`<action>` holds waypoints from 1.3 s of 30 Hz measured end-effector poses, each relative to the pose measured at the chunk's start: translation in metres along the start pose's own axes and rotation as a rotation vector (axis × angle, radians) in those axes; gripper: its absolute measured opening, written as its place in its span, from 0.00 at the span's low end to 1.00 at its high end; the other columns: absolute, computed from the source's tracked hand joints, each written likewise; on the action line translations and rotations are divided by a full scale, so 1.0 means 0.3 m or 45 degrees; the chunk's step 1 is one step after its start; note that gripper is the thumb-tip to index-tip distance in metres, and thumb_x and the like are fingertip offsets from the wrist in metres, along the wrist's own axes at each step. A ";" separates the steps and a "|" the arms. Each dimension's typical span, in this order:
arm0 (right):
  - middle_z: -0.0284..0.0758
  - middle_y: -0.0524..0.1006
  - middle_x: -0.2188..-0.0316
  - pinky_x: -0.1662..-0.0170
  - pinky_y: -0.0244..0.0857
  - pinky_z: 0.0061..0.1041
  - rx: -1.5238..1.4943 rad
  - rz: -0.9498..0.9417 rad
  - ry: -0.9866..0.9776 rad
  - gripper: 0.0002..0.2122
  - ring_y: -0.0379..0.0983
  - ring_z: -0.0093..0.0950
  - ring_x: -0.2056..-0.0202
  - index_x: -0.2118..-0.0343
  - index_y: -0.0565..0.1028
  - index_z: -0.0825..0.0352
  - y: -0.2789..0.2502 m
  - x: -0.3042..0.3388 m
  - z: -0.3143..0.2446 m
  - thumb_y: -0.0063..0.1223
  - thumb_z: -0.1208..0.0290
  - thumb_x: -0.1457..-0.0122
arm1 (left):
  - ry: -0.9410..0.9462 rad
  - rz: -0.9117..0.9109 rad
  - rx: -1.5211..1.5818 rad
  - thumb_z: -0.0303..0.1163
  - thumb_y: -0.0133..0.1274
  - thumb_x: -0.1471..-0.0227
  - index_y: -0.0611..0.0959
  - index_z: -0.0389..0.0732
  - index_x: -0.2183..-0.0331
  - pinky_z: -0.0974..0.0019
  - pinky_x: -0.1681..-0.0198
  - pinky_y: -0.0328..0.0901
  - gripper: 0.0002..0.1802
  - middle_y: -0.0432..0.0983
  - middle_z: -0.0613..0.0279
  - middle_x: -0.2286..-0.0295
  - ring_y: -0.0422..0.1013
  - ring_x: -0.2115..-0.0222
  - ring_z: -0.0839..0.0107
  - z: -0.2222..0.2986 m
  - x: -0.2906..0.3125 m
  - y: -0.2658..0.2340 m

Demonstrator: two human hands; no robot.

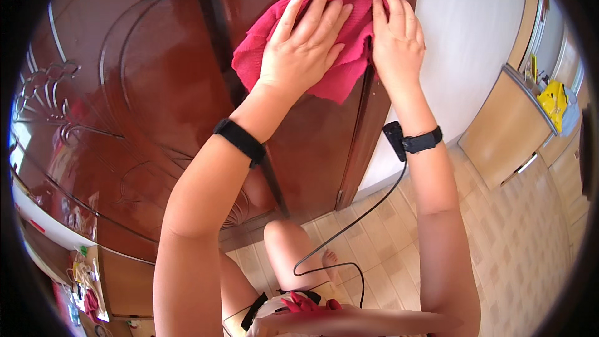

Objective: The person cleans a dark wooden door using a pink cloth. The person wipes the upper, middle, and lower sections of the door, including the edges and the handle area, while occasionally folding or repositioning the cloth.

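Fingers (314, 15) lie over the pink cloth (358, 30), the brown door (309, 150) behind it.

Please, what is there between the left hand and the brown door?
A pink cloth lies there: the left hand is spread on it, and the cloth covers part of the brown door behind. The head view shows this.

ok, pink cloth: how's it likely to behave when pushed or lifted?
Likely floppy: the pink cloth has a loose, wavy edge between the left hand and right hand. Probably light, as it looks thin. Might bunch under uneven pushing, since it's already creased there.
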State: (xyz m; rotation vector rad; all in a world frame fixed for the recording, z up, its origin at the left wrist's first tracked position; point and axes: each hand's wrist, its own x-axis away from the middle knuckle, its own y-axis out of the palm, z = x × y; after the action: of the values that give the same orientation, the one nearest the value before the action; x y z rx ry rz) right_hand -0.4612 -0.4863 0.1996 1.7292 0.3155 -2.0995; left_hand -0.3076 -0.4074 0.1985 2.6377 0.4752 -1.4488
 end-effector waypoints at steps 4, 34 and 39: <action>0.41 0.55 0.41 0.42 0.46 0.46 -0.430 -0.205 0.210 0.24 0.49 0.48 0.41 0.45 0.63 0.64 0.016 0.193 -0.023 0.46 0.70 0.48 | 0.098 -0.193 0.073 0.53 0.47 0.53 0.67 0.55 0.46 0.48 0.41 0.42 0.32 0.59 0.71 0.47 0.51 0.43 0.64 0.044 0.073 -0.012; 0.33 0.56 0.40 0.43 0.43 0.53 -0.532 -0.246 -0.158 0.30 0.49 0.48 0.41 0.47 0.66 0.54 -0.061 0.341 -0.420 0.49 0.43 0.51 | -0.126 -0.339 0.027 0.45 0.51 0.54 0.72 0.58 0.50 0.59 0.43 0.46 0.26 0.66 0.76 0.50 0.61 0.49 0.73 -0.136 0.590 -0.223; 0.27 0.58 0.41 0.45 0.43 0.52 -0.545 -0.205 -0.225 0.28 0.52 0.42 0.42 0.47 0.65 0.47 -0.118 0.235 -0.674 0.42 0.40 0.49 | -0.253 -0.308 -0.064 0.45 0.47 0.51 0.75 0.56 0.51 0.53 0.41 0.40 0.23 0.67 0.73 0.50 0.61 0.48 0.67 -0.330 0.721 -0.356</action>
State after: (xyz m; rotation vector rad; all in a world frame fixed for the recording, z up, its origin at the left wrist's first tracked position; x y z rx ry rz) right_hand -0.3089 -0.3815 0.0858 1.2981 0.8074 -2.0832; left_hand -0.1532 -0.2349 0.0786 2.4316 0.8193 -1.7187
